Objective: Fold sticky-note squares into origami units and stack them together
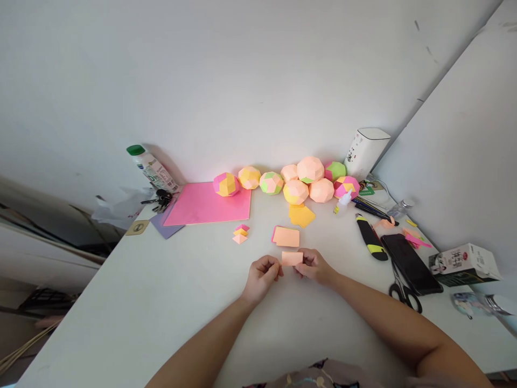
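A small peach slip of paper (292, 258), which looks folded lengthwise, is held low over the white table. My right hand (317, 267) pinches its right end between thumb and fingers. At the left end, my left hand (263, 276) is closed, its thumb and fingertips gripping the paper's edge. Just beyond the hands lies a stack of peach and pink paper slips (287, 237). To its left sit several small folded paper pieces (240, 235) in pink, yellow and peach. Yellow paper pieces (302, 215) lie behind the stack.
Several faceted paper balls (296, 192) line the wall, one on a pink board (202, 207). At right lie a box cutter (371, 237), scissors (405, 293), a black phone (411, 264) and a milk carton (464, 264). A glue bottle (343, 201) stands near a white container (365, 153).
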A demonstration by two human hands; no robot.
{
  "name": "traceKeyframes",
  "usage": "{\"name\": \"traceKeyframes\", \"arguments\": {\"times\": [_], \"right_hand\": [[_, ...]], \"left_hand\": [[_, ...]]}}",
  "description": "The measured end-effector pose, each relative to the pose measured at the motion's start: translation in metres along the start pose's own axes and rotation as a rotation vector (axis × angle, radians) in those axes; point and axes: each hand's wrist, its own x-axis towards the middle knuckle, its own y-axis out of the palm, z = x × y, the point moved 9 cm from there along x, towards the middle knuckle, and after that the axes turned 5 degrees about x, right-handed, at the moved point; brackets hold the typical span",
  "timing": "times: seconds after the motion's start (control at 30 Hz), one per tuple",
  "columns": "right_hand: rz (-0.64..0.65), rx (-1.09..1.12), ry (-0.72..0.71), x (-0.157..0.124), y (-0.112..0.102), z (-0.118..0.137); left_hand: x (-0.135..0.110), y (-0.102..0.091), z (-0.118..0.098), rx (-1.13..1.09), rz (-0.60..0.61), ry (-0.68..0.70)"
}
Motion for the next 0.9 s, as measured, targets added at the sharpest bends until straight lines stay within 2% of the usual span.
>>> {"name": "traceKeyframes", "arguments": {"times": [0.1,0.17,0.27,0.37,0.67,0.9], "right_hand": [[-0.003,-0.039,-0.009,-0.001,0.000,-0.001],[0.019,-0.122,-0.021,-0.001,0.005,0.000],[0.028,-0.263,-0.064,-0.001,0.011,0.004],[-0.025,-0.328,-0.087,-0.001,0.008,0.004],[-0.065,-0.312,-0.044,-0.001,0.003,-0.005],[-0.078,-0.283,-0.015,-0.001,0.001,-0.001]], "left_hand": [[0.000,-0.002,-0.002,-0.127,-0.023,0.024],[-0.001,0.001,-0.003,-0.153,0.013,0.038],[-0.003,0.010,-0.005,-0.113,0.105,0.049],[-0.004,0.012,-0.007,-0.056,0.124,0.061],[-0.001,0.010,-0.003,0.087,0.057,0.030],[0.000,0.008,0.001,0.079,0.036,0.022]]}}
